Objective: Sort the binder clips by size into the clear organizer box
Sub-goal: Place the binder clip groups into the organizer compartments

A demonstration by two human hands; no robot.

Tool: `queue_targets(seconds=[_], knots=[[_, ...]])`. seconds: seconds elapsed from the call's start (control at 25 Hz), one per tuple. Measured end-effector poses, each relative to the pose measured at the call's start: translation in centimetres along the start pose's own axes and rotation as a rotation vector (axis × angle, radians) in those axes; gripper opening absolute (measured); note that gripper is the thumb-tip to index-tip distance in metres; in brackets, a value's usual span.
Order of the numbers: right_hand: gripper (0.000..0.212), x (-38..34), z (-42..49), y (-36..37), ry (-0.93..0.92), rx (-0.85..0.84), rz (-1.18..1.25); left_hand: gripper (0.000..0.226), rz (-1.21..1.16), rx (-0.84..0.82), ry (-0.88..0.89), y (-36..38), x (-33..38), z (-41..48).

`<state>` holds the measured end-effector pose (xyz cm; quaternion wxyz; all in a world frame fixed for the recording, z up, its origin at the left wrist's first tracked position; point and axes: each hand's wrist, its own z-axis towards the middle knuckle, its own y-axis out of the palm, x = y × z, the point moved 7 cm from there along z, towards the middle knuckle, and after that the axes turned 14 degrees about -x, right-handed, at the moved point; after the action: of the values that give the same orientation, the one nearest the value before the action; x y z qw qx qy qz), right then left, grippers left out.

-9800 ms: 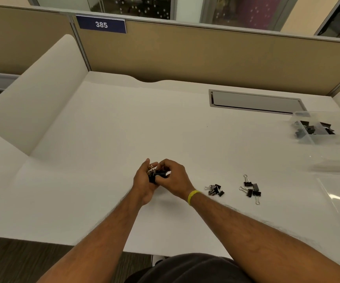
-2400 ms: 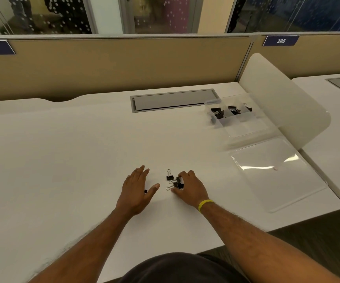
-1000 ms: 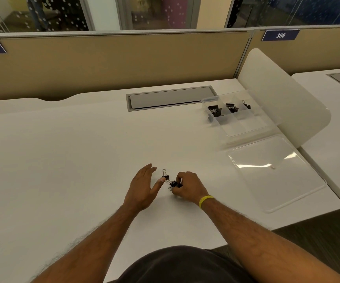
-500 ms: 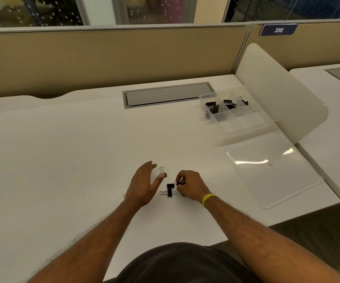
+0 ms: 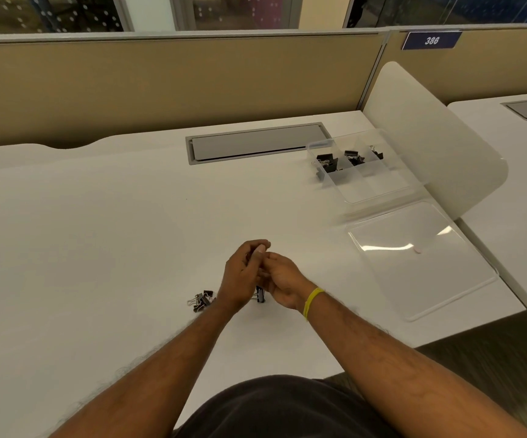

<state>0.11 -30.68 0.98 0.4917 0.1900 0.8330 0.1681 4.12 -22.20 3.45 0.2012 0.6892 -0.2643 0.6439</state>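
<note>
My left hand (image 5: 241, 275) is curled shut just above the white desk, with a dark bit of a binder clip showing between its fingers. My right hand (image 5: 284, 281) presses its bunched fingertips into the left palm; what they hold is hidden. Under the two hands a black binder clip (image 5: 259, 296) lies on the desk. A small pile of tiny clips (image 5: 201, 301) sits just left of my left wrist. At the back right stands the clear organizer box (image 5: 379, 188); its three far compartments hold black clips (image 5: 328, 162), and the near ones look bare.
The box's clear lid (image 5: 420, 257) lies flat in front of the box near the desk's right edge. A grey cable hatch (image 5: 256, 142) is set into the desk at the back. A white curved divider (image 5: 429, 134) rises behind the box.
My hands were apart on the desk, each at a clip. Now they are lifted and pressed together. The clip by my left thumb is off the desk, and the tiny pile has come into sight.
</note>
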Motion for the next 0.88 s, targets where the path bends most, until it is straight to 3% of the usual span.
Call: queue_targets(seconds=[0.12,0.28,0.44,0.6,0.72,0.88], knots=[[0.013,-0.7,0.3,-0.4,-0.020,0.025,-0.234,0.030,-0.250,0.158,-0.101,-2.0,-1.1,0.3],[0.013,-2.3,1.5,-1.9,-0.076,0.234,-1.030,0.029,-0.509,0.252,-0.213,-5.6,-3.7,0.0],[0.032,-0.5,3.8,-0.2,0.002,0.171,-1.405,0.033,-0.715,0.251,-0.318,-6.3,-4.9,-0.9],[0.017,-0.4,4.8,-0.4,0.001,0.196,-1.469,0.041,-0.815,0.251,-0.404,-6.6,-6.3,-1.3],[0.011,-1.6,4.4,-0.7,-0.135,0.263,-1.225,0.044,-0.839,0.229,-0.425,-6.5,-6.7,-1.3],[0.015,-2.2,3.6,1.9,-0.333,0.060,-1.123,0.046,-0.857,0.154,-0.434,-5.4,-6.3,-0.7]])
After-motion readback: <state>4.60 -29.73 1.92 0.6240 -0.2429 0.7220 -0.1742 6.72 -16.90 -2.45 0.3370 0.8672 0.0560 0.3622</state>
